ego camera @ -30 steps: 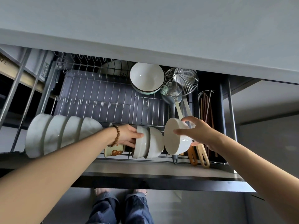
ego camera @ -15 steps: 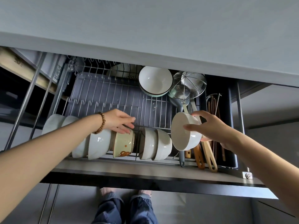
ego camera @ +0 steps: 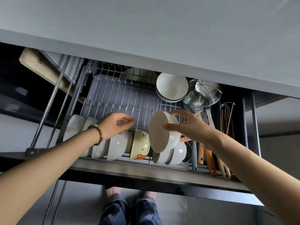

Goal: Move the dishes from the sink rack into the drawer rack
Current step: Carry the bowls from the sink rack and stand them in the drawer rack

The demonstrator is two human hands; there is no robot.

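Observation:
The drawer rack is pulled out below the counter. My right hand grips a white bowl on edge, just above two white bowls standing in the front row. Left of them stands a cream bowl with a bear print, then several white bowls in a row. My left hand, with a bead bracelet at the wrist, hovers over that row with fingers loosely curled, holding nothing.
A large white bowl and a wire skimmer lie at the back right. Wooden utensils and chopsticks fill the right compartment. A wooden board sits at the left. The counter edge overhangs the drawer.
My right hand has carried the white bowl leftward, over the two standing bowls. My left hand has let go of those bowls and drawn back to the left, above the row.

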